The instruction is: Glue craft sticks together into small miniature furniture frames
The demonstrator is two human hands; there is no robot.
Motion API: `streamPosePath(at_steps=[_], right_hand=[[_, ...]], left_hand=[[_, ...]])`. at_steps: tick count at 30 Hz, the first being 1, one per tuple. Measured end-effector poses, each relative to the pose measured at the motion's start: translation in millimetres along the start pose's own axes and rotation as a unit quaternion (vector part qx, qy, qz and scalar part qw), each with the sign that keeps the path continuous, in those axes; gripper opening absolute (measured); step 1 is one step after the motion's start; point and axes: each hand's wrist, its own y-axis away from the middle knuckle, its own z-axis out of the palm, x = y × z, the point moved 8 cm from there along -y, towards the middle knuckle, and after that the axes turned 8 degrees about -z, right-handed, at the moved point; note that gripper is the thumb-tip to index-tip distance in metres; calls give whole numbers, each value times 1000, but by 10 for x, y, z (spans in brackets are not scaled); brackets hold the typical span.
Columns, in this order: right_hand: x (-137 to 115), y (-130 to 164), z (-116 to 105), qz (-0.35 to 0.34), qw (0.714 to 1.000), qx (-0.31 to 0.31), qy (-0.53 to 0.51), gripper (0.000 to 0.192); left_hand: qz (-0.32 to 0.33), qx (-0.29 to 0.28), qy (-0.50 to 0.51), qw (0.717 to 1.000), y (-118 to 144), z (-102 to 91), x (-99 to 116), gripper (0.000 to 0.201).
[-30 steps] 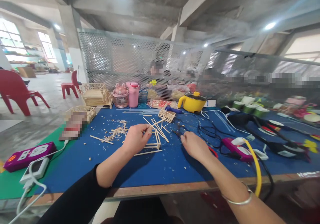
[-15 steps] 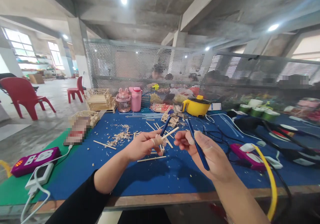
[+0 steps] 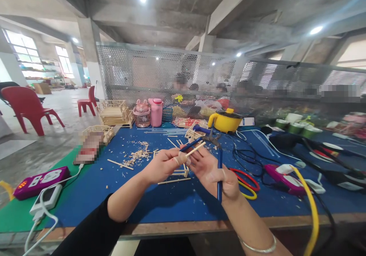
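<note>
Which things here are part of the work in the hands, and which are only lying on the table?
In the work:
left hand pinching a thin wooden stick
right hand holding blue-handled cutters
loose sticks on the blue mat

Lying about:
yellow pot
pink bottle
red and yellow scissors
purple power strip
wood chips

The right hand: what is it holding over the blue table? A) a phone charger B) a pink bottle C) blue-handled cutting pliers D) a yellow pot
C: the right hand grips blue-handled pliers, their jaws up by the thin wooden stick pinched in the left hand.
</note>
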Motion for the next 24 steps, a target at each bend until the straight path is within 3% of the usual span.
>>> streamPosePath(at_steps=[4,8,13,16,18,21,24], right_hand=[[-151,-28,-224,-25,991,52,122,97],[-264,-26,-316,-55,989,70,118,94],[-131,-34,-317,-40,993,50,103,95],[-45,15,-437,-33,987,65,140,92],[22,85,-512,7,965,65,252,87],[103,205,-508,85,901,20,424,82],[128,272,-383,121,863,-37,489,82]], left_hand=[[-39,46,31,998,-17,-104,-24,41],[-28,72,-2,997,-36,-128,-37,44],[13,28,-34,999,-33,5,-46,41],[29,77,-60,995,-22,-66,-7,40],[34,122,-68,990,-15,-148,22,40],[42,159,-89,982,-8,-217,58,39],[56,164,-131,976,1,-205,87,40]])
